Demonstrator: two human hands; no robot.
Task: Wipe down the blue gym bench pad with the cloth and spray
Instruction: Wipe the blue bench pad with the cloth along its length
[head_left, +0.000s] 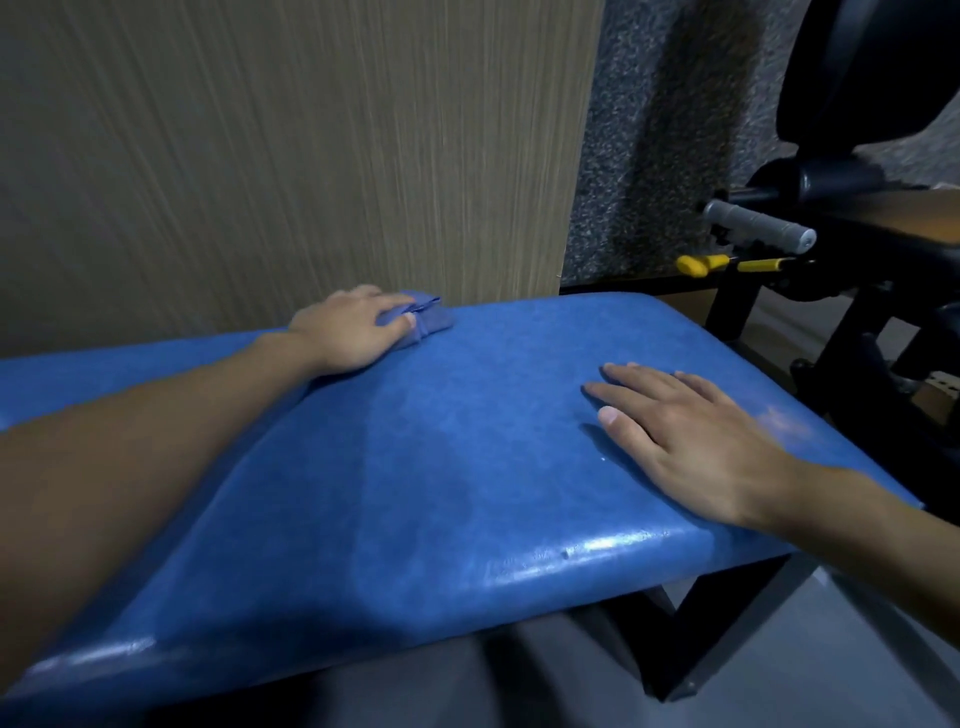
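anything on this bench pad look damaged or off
Mostly fine. The blue pad has what looks like a small nick on its near edge, and a tiny white speck lies beside the right hand.

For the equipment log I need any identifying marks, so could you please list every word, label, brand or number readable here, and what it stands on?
None can be read.
The blue bench pad bears no print, nor does the cloth under the left hand.
The grey handle and yellow lever show no lettering that can be made out.
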